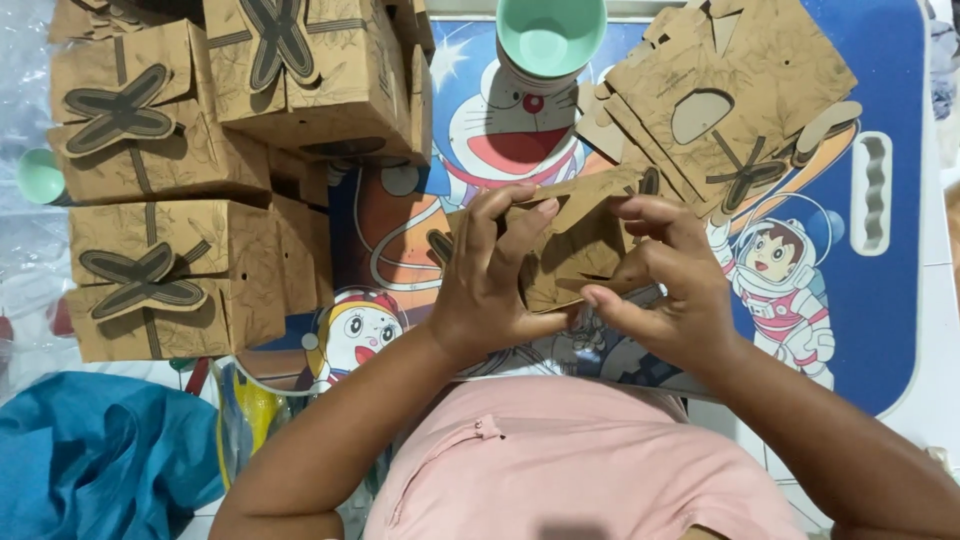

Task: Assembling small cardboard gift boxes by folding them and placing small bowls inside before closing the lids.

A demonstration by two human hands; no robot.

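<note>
Both the left hand and right hand pinch a half-folded brown cardboard box, fingers closed on its flaps, above the near edge of the cartoon-printed table. Folding it well probably means creasing along the scored lines and keeping the panels square before tucking tabs.

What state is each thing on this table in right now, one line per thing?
Left hand: gripping the cardboard piece.
Right hand: gripping the cardboard piece.
Cardboard piece: partly folded, held above the table.
Finished boxes: closed, stacked at left.
Flat blanks: unfolded, piled.
Green cup: upright, looks empty.
</note>
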